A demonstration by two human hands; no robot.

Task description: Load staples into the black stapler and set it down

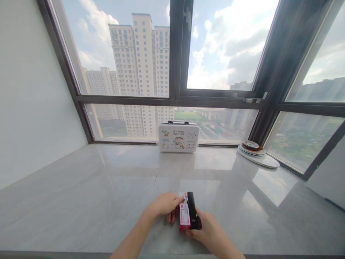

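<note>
Near the front of the grey marbled ledge, a small red and white box (pixel 184 218) lies beside a long black object (pixel 192 210), which looks like a stapler. The two touch along their length. My left hand (pixel 168 205) is at the left of the box, its thumb on the box's far part and its other fingers curled down by its side. From the right, my right hand (pixel 205 227) wraps round the near end of the black object, with its thumb at the box's near edge.
A white case (pixel 179 138) with cartoon prints and a dark handle stands upright against the window. Stacked plates (pixel 258 156) lie in the back right corner. A white wall (pixel 35 90) bounds the left side, and the ledge's front edge (pixel 67 254) runs along the bottom.
</note>
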